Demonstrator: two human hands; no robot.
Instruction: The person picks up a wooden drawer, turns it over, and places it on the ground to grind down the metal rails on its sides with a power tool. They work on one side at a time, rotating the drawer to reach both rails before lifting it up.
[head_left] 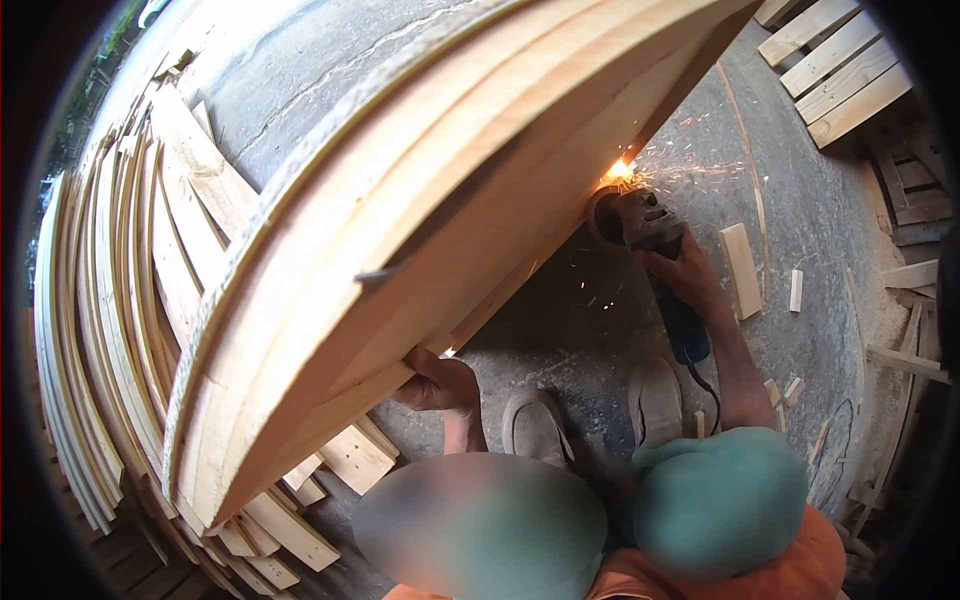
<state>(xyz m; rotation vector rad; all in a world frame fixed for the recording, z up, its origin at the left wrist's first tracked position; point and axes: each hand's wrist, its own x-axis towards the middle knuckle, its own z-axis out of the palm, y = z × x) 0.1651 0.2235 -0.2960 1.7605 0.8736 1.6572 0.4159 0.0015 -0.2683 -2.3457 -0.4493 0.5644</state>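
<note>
My right hand [685, 270] is closed around the body of an angle grinder [670, 300], its cord trailing down past my forearm. The grinder's disc [605, 215] is at the underside edge of a large wooden plank assembly [430, 220], and bright sparks [621, 172] fly off there. With bent fingers, my left hand [440, 385] grips the assembly's lower edge; some fingertips are hidden behind the wood. The assembly stands tilted across the view, looking curved through the lens. A dark bent strip [383, 272] sticks out from its side.
Many long boards [110, 300] are piled at the left. Short planks [355, 455] lie below the assembly. Offcuts [740, 270] are scattered on the concrete floor [560, 330] at right, near slatted wood [840, 65]. My shoes [537, 425] are close below the grinder.
</note>
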